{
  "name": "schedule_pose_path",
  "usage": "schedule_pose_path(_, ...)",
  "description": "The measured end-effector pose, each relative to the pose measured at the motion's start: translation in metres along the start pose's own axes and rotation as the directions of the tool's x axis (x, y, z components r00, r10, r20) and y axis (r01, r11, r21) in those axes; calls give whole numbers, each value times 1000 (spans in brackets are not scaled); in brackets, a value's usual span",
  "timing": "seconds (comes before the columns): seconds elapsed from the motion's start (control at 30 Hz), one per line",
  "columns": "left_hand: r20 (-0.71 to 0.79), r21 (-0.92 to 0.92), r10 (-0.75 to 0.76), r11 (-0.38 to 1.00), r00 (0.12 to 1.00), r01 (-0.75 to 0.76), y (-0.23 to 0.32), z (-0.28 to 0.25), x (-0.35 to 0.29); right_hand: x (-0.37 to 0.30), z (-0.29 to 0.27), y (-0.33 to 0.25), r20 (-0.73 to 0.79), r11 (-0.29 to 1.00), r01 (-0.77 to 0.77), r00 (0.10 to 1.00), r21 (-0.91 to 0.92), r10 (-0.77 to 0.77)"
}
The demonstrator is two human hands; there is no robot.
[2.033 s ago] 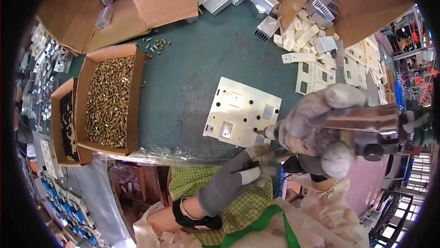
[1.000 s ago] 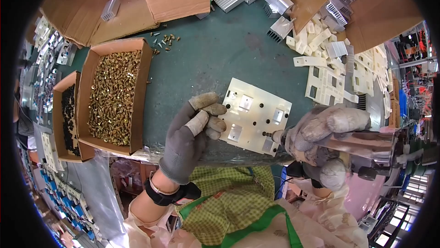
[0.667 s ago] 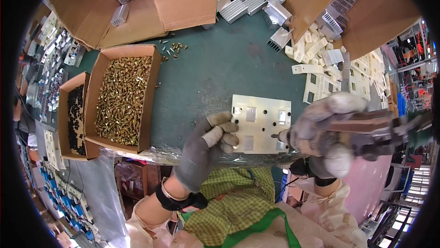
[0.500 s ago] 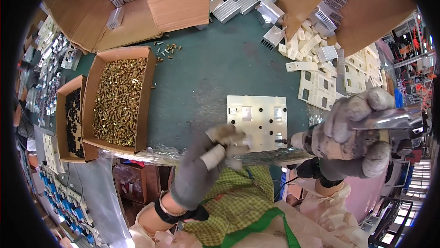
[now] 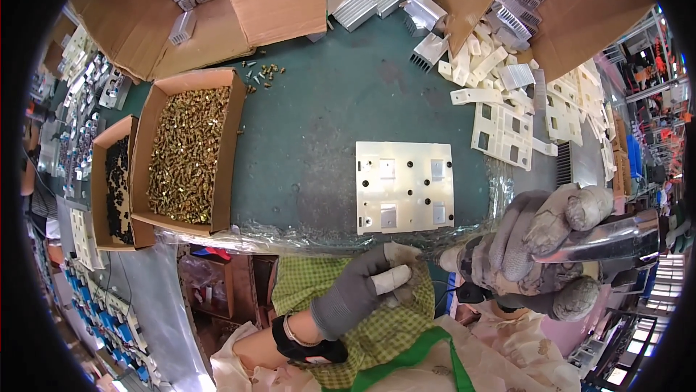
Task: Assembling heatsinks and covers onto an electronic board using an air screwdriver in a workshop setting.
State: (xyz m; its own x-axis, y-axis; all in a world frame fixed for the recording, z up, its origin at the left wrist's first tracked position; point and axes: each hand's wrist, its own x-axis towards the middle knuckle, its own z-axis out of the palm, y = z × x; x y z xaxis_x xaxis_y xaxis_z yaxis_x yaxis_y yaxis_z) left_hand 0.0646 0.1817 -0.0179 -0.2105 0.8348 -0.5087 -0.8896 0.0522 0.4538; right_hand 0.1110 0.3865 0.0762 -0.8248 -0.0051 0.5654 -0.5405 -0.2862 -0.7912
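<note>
My gloved right hand [image 5: 540, 243] is wrapped round a power screwdriver [image 5: 612, 240] with a shiny metal barrel, its tip end pointing left. Close to that tip, my gloved left hand [image 5: 370, 283] is held in front of the table edge, thumb and fingers pinched together. Whatever lies between those fingertips is too small to make out. Just beyond both hands, a cream plastic plate [image 5: 373, 192] lies flat on the green table, with several black screws or plugs in it and bright metal showing through its square windows. Neither hand touches the plate.
On the left stand a cardboard tray of brass-coloured screws [image 5: 188, 153] and a smaller tray of black parts [image 5: 116, 189]. Cardboard boxes [image 5: 283, 0] and loose aluminium heat sinks [image 5: 355, 11] sit at the back. Cream plastic parts [image 5: 500, 131] are piled at right.
My left hand has left the plate's near edge, moving right and toward me to the screwdriver tip. My right hand has drawn the screwdriver down, away from the plate.
</note>
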Motion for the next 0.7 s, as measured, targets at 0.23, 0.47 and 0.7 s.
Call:
schedule_pose_path(0.23,96,-233,-17,972,995,39,-2,-10,7,0,3,5,-32,999,20,999,27,-19)
schedule_pose_path(0.47,116,-268,-19,962,993,50,-5,-10,9,1,9,25,-55,997,33,998,66,-29)
schedule_pose_path(0.7,113,-173,-14,984,993,34,0,-8,10,1,12,31,-93,996,39,995,74,-32)
